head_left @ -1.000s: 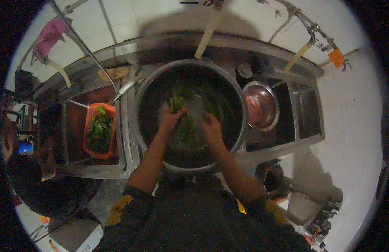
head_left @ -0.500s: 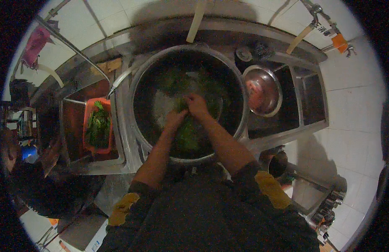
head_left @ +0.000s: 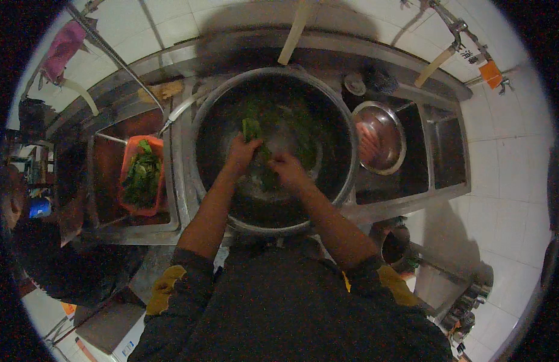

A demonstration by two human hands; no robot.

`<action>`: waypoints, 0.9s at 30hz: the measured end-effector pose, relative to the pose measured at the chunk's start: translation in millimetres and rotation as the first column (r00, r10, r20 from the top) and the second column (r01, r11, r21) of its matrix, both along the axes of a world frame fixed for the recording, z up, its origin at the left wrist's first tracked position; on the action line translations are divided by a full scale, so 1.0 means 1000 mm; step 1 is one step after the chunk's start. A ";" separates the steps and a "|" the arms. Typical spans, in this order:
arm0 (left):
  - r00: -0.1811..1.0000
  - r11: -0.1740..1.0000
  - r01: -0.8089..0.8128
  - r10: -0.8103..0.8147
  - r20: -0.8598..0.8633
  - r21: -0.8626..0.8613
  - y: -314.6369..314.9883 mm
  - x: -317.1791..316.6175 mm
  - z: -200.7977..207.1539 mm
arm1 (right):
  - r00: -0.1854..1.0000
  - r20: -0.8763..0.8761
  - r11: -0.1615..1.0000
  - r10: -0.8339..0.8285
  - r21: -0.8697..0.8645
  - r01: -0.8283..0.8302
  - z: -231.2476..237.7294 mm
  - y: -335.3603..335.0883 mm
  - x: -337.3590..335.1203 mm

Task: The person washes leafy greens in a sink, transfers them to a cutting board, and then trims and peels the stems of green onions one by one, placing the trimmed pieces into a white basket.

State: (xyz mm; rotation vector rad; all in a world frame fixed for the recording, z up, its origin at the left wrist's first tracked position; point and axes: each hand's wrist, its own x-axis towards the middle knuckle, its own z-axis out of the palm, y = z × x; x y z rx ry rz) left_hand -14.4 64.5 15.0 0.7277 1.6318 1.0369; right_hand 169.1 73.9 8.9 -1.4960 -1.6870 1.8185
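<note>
A large round metal pot (head_left: 202, 175) in front of me holds water with loose leafy greens (head_left: 297, 123) in it. Over the pot's left-middle part, my left hand (head_left: 240, 154) is closed round a bunch of leafy greens (head_left: 251, 128), whose leaves stick up past the fingers. My right hand (head_left: 290, 172) is just right of it, low over the water, with its fingers curled in. Blur and dim light hide what those fingers hold, if anything. More greens show dimly beneath the two hands.
Left of the pot, an orange-red basket (head_left: 124, 202) of greens sits in a sink (head_left: 171, 205). A spray wand (head_left: 186, 110) lies between. A steel bowl (head_left: 402, 142) with pinkish-red contents stands in the right sink. Another person's arm (head_left: 73, 220) shows at far left.
My hands were close together at the pot's middle and have moved apart. My left hand went left and up, greens now showing in it; my right hand is slightly lower.
</note>
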 end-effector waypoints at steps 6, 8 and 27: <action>0.955 0.995 -0.072 0.048 0.293 0.074 -0.012 0.003 0.011 | 0.996 -0.076 0.997 -0.043 -0.062 0.038 -0.020 0.006 0.008; 0.992 0.993 -0.119 0.119 -0.044 0.012 -0.020 0.008 -0.011 | 0.999 -0.024 0.995 0.023 0.099 -0.021 -0.035 0.005 0.005; 0.712 0.998 -0.058 0.030 0.702 0.016 -0.001 -0.001 0.079 | 0.939 -0.341 0.800 -0.031 -0.572 -0.181 0.084 0.026 0.006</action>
